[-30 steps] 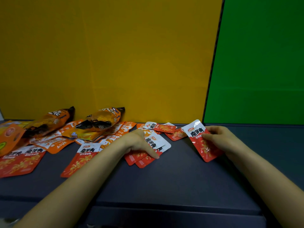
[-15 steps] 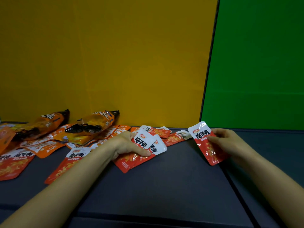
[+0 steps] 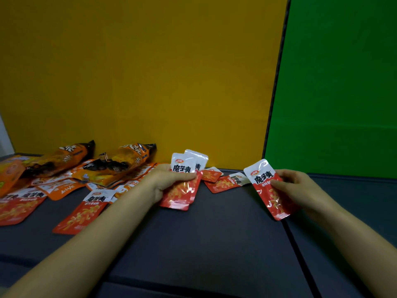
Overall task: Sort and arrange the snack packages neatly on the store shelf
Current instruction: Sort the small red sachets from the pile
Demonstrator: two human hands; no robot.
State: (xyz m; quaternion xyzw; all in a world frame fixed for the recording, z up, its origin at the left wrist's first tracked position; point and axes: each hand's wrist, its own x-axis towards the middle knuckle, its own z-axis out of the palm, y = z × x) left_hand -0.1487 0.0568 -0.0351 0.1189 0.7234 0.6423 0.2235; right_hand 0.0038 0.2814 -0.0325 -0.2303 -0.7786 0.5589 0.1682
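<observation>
Snack packets, red-and-white: stack (image 3: 179,190) gripped in left hand (image 3: 163,182), single packet (image 3: 265,186) pinched in right hand (image 3: 296,188), three o'clock of stack, over dark shelf (image 3: 214,244). Two loose packets (image 3: 225,182) lie between the hands. Mixed orange pile (image 3: 64,179) at nine o'clock of left hand.

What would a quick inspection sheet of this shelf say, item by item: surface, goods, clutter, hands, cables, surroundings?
Surface: dark grey shelf, with a seam running down its right part.
Job's things: stack of red packets and single red packet, both held in the hands; loose red packets lying flat; orange bags heaped at the left.
Clutter: nothing seen apart from the snacks.
Grippers: left hand grips the stack; right hand pinches the single red packet.
Cables: nothing seen.
Surroundings: yellow panel behind, green panel to its right.
</observation>
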